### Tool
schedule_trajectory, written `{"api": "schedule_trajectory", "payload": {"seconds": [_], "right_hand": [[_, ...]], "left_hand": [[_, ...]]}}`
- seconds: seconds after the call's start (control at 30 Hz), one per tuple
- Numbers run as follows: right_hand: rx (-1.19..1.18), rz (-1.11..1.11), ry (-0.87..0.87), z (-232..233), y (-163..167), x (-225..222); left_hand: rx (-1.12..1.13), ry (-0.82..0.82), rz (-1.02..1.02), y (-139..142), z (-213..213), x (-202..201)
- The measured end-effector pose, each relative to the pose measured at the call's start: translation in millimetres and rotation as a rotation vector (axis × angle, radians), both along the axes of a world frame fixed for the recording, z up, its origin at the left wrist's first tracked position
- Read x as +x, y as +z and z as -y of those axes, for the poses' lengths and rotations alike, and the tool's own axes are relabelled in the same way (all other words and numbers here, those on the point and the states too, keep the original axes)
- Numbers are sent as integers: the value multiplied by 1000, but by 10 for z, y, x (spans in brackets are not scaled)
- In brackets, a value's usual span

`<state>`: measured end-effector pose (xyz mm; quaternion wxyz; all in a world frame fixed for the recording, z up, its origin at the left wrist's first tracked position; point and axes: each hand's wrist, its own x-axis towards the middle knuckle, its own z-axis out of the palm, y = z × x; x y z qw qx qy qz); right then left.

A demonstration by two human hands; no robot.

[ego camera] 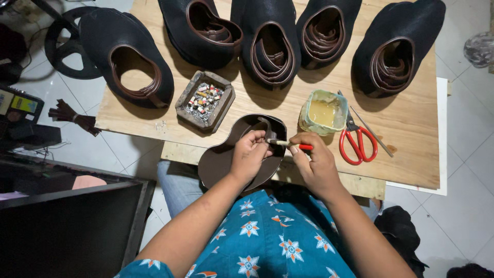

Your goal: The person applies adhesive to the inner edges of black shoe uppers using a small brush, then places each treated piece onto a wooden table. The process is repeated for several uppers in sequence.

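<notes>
A pale plywood bench (406, 128) carries five black felt hats (270, 44) upside down in a row, each with a brown inner band. Nearer its front edge lie a square grey ashtray (205, 100) full of butts, a glue-filled plastic tub (323, 113), and red-handled scissors (357, 141).

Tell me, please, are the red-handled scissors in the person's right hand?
No, the scissors lie on the wooden table; the right hand holds a small brush.

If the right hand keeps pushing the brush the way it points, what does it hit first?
The right hand points its brush leftward. Its tip would probably first meet the left hand's fingers, pinching the inner band of the brown hat; depth between them is unclear.
</notes>
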<state>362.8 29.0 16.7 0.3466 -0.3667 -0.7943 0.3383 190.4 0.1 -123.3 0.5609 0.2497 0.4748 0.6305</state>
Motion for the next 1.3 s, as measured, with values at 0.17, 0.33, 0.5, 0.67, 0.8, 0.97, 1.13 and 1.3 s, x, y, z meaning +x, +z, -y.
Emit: {"api": "schedule_trajectory", "payload": {"seconds": [0.17,0.33,0.5,0.67,0.8,0.97,1.13,1.3], "right_hand": [[-31,-27,1,-6,-43,41],[-38,25,7,33,-34,92],[-18,-20,-65,85,70,69],[262,131,17,85,100,-116],[217,209,-66,93,40,-111],[101,206,-87,51,-61,127],[-317,-235,-54,77,-97,239],[-31,-76,57,96,-40,97]], "left_hand": [[-52,55,36,-14,-45,60],[-41,67,30,-6,-61,81],[-81,86,-149,50,-15,45],[0,87,-230,71,32,80],[-47,109,-250,29,41,69],[-117,93,-273,-31,47,65],[-75,57,-15,-35,22,53],[-6,-15,144,6,33,15]]}}
